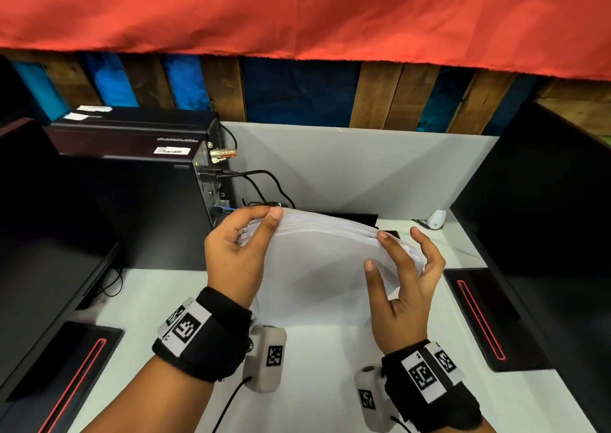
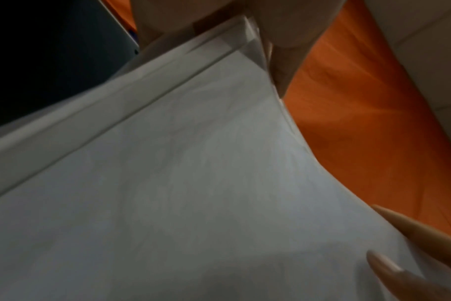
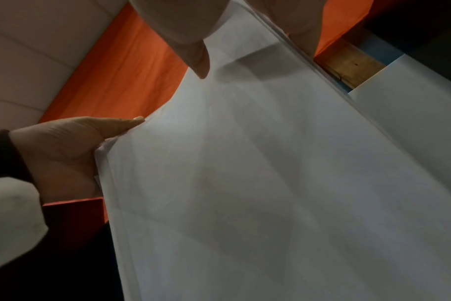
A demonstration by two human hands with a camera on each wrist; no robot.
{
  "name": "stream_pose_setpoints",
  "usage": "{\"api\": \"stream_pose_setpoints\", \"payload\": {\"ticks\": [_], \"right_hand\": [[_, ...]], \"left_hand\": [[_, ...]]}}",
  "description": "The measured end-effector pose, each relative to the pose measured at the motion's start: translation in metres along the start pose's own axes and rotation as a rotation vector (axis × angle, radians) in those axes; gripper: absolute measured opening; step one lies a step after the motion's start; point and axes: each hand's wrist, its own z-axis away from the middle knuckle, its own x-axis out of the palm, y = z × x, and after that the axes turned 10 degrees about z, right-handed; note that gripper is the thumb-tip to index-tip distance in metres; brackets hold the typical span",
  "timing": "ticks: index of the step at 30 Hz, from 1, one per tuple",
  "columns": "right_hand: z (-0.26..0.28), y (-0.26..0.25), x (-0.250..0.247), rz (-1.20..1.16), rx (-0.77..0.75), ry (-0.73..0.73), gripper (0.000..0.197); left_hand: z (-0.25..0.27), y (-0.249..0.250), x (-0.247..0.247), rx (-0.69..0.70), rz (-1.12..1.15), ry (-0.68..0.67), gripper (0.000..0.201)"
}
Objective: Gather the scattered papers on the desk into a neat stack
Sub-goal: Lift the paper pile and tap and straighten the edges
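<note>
A stack of white papers point(image 1: 317, 267) stands on edge on the white desk point(image 1: 314, 383), its top edge bowed in an arc. My left hand point(image 1: 261, 224) grips the top left corner, thumb in front and fingers curled behind. My right hand point(image 1: 396, 250) pinches the top right edge, thumb and forefinger on the front sheet, the other fingers spread behind. In the left wrist view the papers point(image 2: 193, 183) fill the frame, slightly offset at the corner under my fingers point(image 2: 278, 61). The right wrist view shows the sheets point(image 3: 270, 163) with my thumb point(image 3: 196, 57) on them and the left hand point(image 3: 65, 146) at the far edge.
A black computer tower point(image 1: 139, 174) with cables point(image 1: 264, 181) stands behind the papers on the left. Dark monitors flank the desk at left point(image 1: 39, 250) and right point(image 1: 545, 217), their bases point(image 1: 489, 317) on the desk. A grey partition point(image 1: 363, 168) and a red cloth point(image 1: 297, 9) close the back.
</note>
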Motion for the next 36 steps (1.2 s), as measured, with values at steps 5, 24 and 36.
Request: {"api": "stream_pose_setpoints", "payload": {"ticks": [5,24,36], "right_hand": [[-0.001,0.003,0.001,-0.035,0.037,0.022,0.04],[0.003,-0.002,0.002,-0.022,0.016,-0.001,0.038],[0.001,0.0,0.005,-0.008,0.021,-0.002,0.041]], "left_hand": [[0.0,-0.002,-0.003,-0.028,-0.022,0.047,0.01],[-0.001,0.0,0.008,-0.031,-0.002,0.222,0.016],[0.0,-0.004,0.001,-0.043,0.05,0.214,0.02]]}}
